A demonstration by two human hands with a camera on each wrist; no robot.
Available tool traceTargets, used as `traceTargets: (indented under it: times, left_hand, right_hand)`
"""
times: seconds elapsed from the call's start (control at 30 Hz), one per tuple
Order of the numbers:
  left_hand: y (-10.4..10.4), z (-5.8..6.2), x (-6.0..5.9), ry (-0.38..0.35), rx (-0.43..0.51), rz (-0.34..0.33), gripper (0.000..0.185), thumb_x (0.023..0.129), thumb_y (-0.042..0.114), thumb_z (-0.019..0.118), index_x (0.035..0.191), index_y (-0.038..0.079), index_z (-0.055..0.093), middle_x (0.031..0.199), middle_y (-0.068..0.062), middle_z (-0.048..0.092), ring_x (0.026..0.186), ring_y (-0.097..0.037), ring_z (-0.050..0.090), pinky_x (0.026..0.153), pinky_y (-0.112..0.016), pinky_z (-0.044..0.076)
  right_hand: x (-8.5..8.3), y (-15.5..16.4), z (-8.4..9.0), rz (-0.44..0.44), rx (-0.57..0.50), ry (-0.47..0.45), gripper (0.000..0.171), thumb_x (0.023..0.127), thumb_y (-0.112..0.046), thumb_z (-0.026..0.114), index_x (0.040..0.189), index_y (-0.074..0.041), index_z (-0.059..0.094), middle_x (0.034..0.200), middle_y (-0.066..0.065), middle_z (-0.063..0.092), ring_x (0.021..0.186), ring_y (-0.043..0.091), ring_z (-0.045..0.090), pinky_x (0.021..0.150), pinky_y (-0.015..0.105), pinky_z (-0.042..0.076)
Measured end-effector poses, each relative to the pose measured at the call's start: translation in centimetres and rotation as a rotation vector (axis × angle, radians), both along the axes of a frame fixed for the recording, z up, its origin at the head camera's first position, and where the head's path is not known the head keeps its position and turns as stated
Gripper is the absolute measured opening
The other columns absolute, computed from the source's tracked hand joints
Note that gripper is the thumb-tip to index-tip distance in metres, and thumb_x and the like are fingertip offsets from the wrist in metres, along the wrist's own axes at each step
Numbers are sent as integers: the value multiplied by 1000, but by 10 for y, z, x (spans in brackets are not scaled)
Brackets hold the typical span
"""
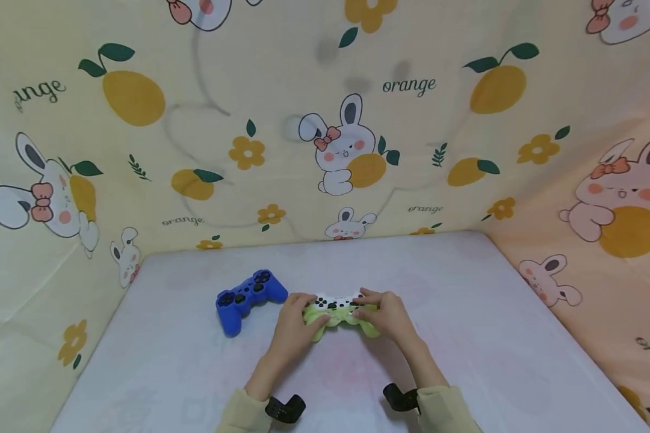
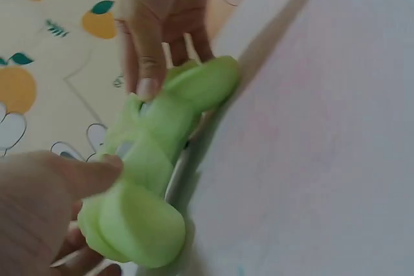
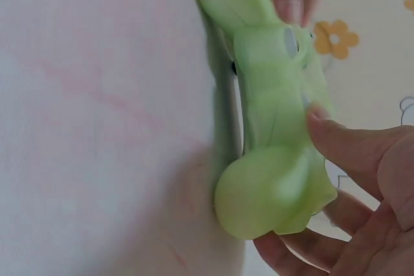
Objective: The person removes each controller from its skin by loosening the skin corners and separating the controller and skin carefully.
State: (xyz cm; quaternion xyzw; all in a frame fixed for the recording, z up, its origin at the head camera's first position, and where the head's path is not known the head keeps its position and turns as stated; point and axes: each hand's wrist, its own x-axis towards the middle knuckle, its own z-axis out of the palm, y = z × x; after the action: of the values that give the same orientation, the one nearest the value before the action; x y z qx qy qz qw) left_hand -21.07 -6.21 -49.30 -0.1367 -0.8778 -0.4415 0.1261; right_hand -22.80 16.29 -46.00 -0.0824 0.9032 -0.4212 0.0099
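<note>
blue controller (image 1: 247, 296): lies on the white table (image 1: 466, 337), left of the hands, untouched | left hand (image 1: 294, 328): fingers curled round left grip of the green-sleeved controller (image 1: 340, 313) | green-sleeved controller: at table centre, apparently resting on it, white face up | right hand (image 1: 386, 313): fingers curled round right grip

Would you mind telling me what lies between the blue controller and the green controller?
Only the left hand, gripping the green controller; otherwise bare table beside the blue controller, in the head view.
</note>
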Motion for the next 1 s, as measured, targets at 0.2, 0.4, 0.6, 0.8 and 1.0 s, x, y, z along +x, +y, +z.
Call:
traceTargets:
  times: [0.2,0.4,0.6,0.8,1.0]
  left_hand:
    - [-4,-4,8,-100,110,11,52,81,11,82,127,2,58,124,-11,56,109,-25,58,92,-40,49]
    - [-9,-7,8,-127,181,-2,47,78,9,84,118,3,60,113,-6,58,95,-20,64,79,-29,55]
    - [-13,-10,3,-102,194,-15,40,75,9,87,106,6,63,101,-4,61,86,-19,64,70,-26,55]
    - [-15,-11,1,-66,179,-21,39,73,12,88,104,6,65,99,-3,63,92,-19,61,69,-29,56]
    - [-16,-9,2,-62,174,-21,41,74,13,88,106,4,65,101,-4,63,94,-20,61,69,-29,56]
  right_hand:
    - [3,-1,-2,-14,-26,18,29,83,-14,80,111,-9,75,136,10,57,131,38,44,96,50,42]
    - [3,0,-6,-30,-86,-1,32,81,-13,82,112,-8,75,136,9,57,131,38,43,104,57,35]
    - [3,1,-9,-35,-105,-12,34,81,-15,82,114,-9,74,137,6,57,133,36,42,104,56,36]
    - [1,2,-8,-28,-98,-14,34,81,-17,82,114,-10,75,137,6,56,133,37,41,105,56,35]
    - [1,3,-9,-13,-113,-23,34,82,-18,82,114,-10,74,138,6,56,134,37,40,104,56,35]
